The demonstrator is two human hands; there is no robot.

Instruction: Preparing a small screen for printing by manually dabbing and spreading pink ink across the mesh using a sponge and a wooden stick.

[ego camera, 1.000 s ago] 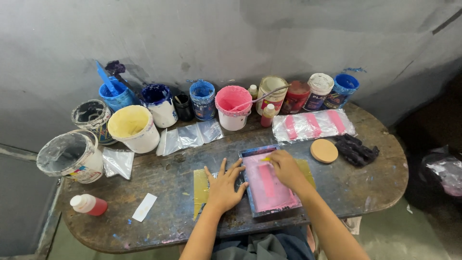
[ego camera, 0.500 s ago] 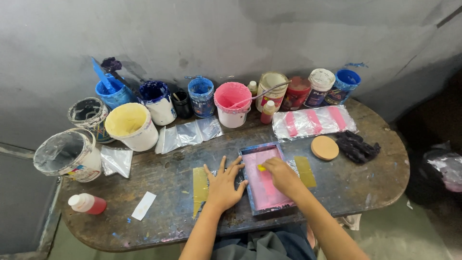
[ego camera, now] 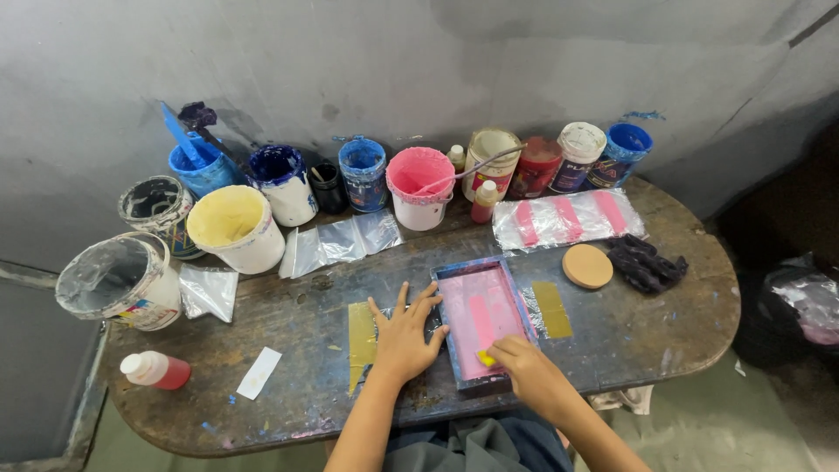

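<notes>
Back: we find paint tubs [ego camera: 236, 229] and jars [ego camera: 363, 173] crowded along the wall.
Left front: bare wood beside our red bottle [ego camera: 156, 370].
Right: wooden disc [ego camera: 587, 266], dark rag [ego camera: 647, 262].

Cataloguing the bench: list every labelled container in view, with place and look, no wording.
Tub, far left: white, grey-smeared, colourful label.
Jar, back right: dark label, white lid.
Jar, beside it: red.
Squeeze bottle, front left: red, white cap, lying down.

left hand [ego camera: 404, 335] flat beside pink printing frame [ego camera: 479, 319] | right hand [ego camera: 529, 371] pinching yellow piece [ego camera: 485, 358] on it
</notes>
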